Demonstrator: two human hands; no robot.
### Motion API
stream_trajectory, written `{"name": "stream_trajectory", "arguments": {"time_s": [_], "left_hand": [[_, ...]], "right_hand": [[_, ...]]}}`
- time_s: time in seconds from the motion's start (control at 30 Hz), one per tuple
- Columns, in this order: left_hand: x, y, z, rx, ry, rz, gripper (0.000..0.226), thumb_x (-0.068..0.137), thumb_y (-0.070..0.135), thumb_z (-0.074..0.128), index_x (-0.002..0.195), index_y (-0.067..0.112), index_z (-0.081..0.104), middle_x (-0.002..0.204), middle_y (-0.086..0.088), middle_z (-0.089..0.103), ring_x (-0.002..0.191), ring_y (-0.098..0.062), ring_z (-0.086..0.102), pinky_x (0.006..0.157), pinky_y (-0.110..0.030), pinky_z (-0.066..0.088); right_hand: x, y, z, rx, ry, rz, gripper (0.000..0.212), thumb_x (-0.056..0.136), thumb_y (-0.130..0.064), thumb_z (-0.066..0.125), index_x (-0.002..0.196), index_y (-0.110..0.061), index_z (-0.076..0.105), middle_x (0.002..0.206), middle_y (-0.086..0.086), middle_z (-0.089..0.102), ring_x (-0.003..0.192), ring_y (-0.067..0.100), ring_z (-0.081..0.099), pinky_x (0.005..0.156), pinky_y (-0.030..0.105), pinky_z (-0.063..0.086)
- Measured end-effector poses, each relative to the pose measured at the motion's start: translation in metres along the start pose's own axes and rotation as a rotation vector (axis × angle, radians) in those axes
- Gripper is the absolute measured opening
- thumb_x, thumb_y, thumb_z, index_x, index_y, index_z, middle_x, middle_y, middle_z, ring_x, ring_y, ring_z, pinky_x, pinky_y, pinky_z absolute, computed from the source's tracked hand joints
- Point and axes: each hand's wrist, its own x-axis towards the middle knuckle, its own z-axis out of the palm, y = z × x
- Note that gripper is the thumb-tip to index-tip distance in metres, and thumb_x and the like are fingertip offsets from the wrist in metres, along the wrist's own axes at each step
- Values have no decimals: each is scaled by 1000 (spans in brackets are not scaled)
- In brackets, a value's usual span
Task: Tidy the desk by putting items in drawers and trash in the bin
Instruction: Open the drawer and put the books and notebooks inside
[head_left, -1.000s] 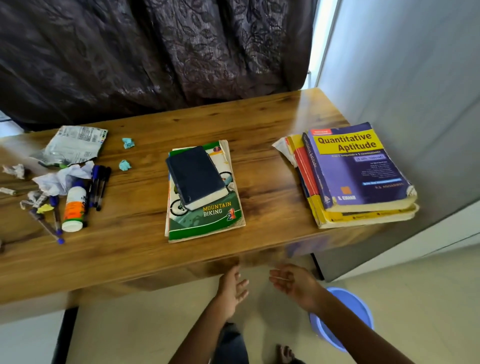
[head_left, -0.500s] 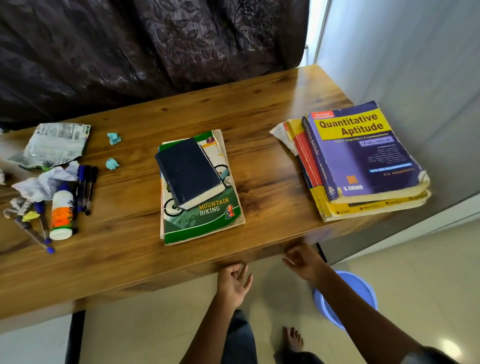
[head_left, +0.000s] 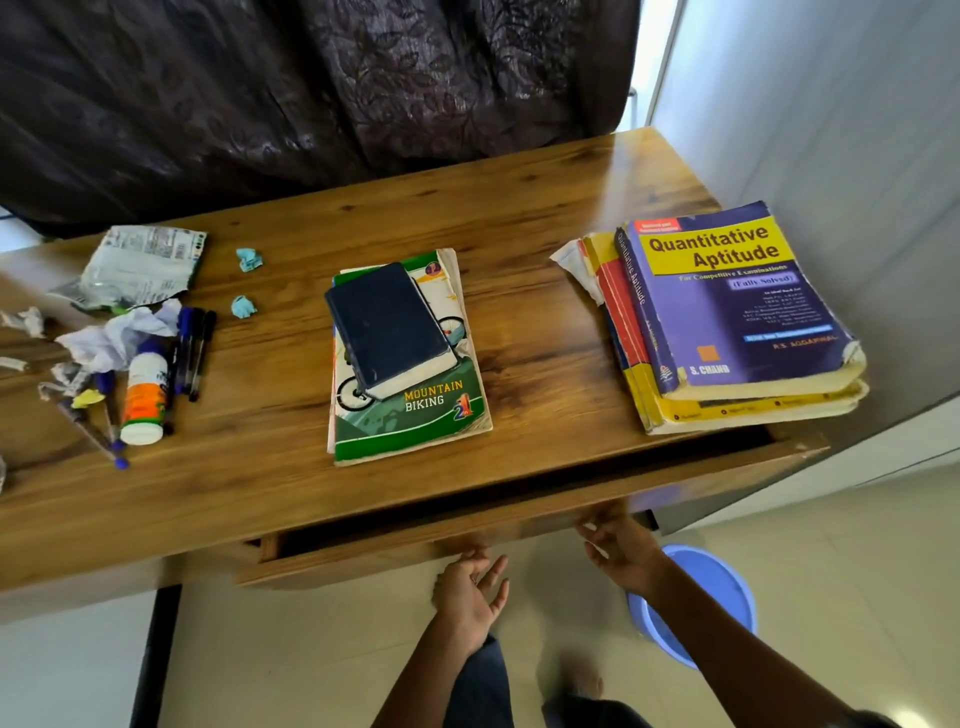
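Note:
The wooden desk (head_left: 519, 218) has its drawer (head_left: 519, 519) pulled slightly out, leaving a dark gap behind the front panel. My right hand (head_left: 618, 551) hooks its fingers under the panel's lower edge. My left hand (head_left: 470, 587) is palm up below the panel, fingers loose, tips touching its underside. On the desk lie a dark notebook (head_left: 384, 327) on a green Mountain Biking book (head_left: 415, 421), and at the right a book stack (head_left: 727, 312). At the left are pens (head_left: 195, 348), a white bottle (head_left: 145, 395), crumpled paper (head_left: 119, 338), a wrapper (head_left: 140, 265) and teal paper scraps (head_left: 249, 259).
A blue bin (head_left: 717, 587) stands on the tiled floor by the desk's right leg, under my right forearm. A dark curtain (head_left: 311, 78) hangs behind the desk and a grey wall (head_left: 831, 130) runs along its right side. My legs are below the drawer.
Both hands rose from below the desk to the drawer front, and the drawer has slid out a little toward me. Nothing on the desktop has moved.

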Motion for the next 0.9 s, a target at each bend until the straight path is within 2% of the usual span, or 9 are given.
{"name": "stream_trajectory", "arguments": {"time_s": [0.17,0.37,0.43,0.5,0.57,0.63,0.73,0.83,0.9], "left_hand": [[-16,-26,-13,7,49,29,37,94,-2,35,126,8,51,127,-11,57,95,-20,62,71,-34,43],[-63,-74,11,424,108,115,19,97,9,43,99,15,62,95,1,66,77,-13,61,56,-21,37],[-88,-87,22,508,26,408,10,91,17,54,91,14,63,83,4,67,77,-15,62,59,-19,45],[-110,-90,25,757,-12,867,14,84,34,53,85,25,63,81,13,66,84,-4,59,73,-15,45],[-113,-81,27,1082,69,1345,15,84,31,45,86,34,60,87,22,62,91,4,50,79,-12,39],[-109,-63,36,1201,158,1607,21,85,23,45,94,31,63,95,20,60,97,3,47,84,-13,37],[-99,-40,47,1485,246,1574,27,94,32,38,102,27,64,97,12,64,97,-5,55,88,-23,41],[-97,-35,49,1902,323,1283,49,100,45,23,84,25,63,74,7,60,70,-8,58,68,-21,41],[-102,-34,51,1962,340,1217,57,101,47,20,77,20,64,66,5,56,60,-9,53,54,-21,32]], "right_hand": [[-24,12,-19,-54,41,4,37,82,18,30,79,-12,50,80,6,57,77,21,56,57,27,46],[-72,25,-35,-494,18,-11,18,93,-6,43,90,-8,61,80,9,69,71,24,62,63,28,44],[-95,24,-33,-563,-46,-161,24,91,2,42,84,-5,64,71,7,69,66,22,62,57,26,43],[-122,21,-27,-616,-114,-428,30,90,9,41,75,-6,63,67,6,66,64,17,60,58,23,43],[-149,13,-18,-722,-161,-762,28,87,8,47,72,-10,63,69,2,64,64,7,58,62,18,44],[-157,1,-10,-949,-84,-1130,19,84,-1,52,74,-13,63,73,-7,62,69,4,56,62,12,41],[-143,-16,1,-1333,87,-1437,16,81,-15,52,87,-18,66,91,-5,66,89,13,59,73,21,41],[-136,-14,2,-2014,130,-1338,35,93,-15,46,127,-13,50,115,8,61,106,29,58,86,35,39],[-142,-13,1,-2266,94,-1277,43,97,-12,39,139,-9,32,116,11,60,102,30,60,86,35,39]]}}
